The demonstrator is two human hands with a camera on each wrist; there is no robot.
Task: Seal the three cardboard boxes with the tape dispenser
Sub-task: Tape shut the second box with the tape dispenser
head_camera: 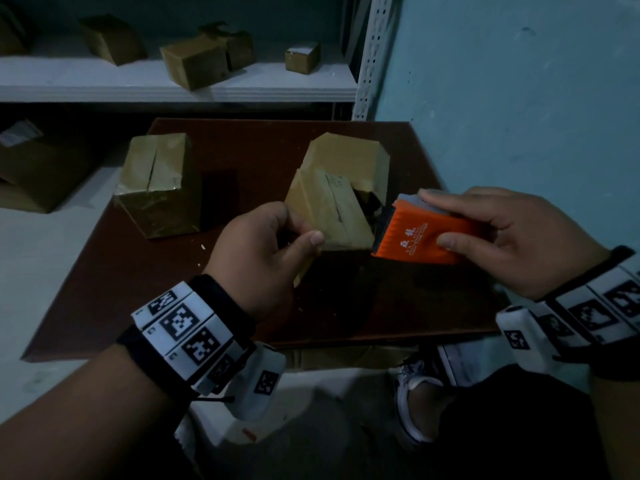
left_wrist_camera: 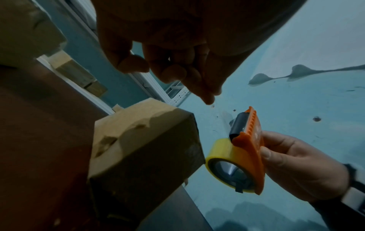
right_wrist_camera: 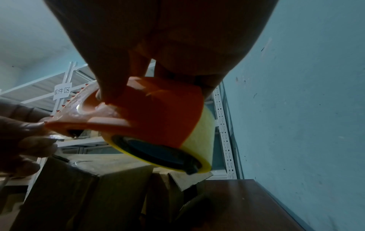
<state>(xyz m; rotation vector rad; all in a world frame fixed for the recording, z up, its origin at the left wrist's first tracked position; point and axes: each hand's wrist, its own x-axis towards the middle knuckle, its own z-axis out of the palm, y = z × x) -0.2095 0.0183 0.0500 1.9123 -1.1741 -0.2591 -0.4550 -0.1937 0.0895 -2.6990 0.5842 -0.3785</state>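
Three cardboard boxes stand on a dark brown table [head_camera: 138, 289]: one at the left [head_camera: 156, 178], one at the back [head_camera: 346, 161], and a near one [head_camera: 329, 209] with a centre seam and a gaping right end. My right hand [head_camera: 436, 220] grips the orange tape dispenser [head_camera: 408, 237] just right of the near box; its yellow roll [left_wrist_camera: 219, 150] hangs below. My left hand [head_camera: 304, 233] is in front of the near box. In the right wrist view its fingers [right_wrist_camera: 25, 132] pinch the clear tape end [right_wrist_camera: 79, 107] at the dispenser's front.
A white shelf [head_camera: 104, 84] behind the table carries several small boxes. A teal wall [head_camera: 519, 98] runs close along the table's right side. More cartons [head_camera: 34, 168] sit on the lower left. My shoe [head_camera: 415, 393] is below the table's front edge.
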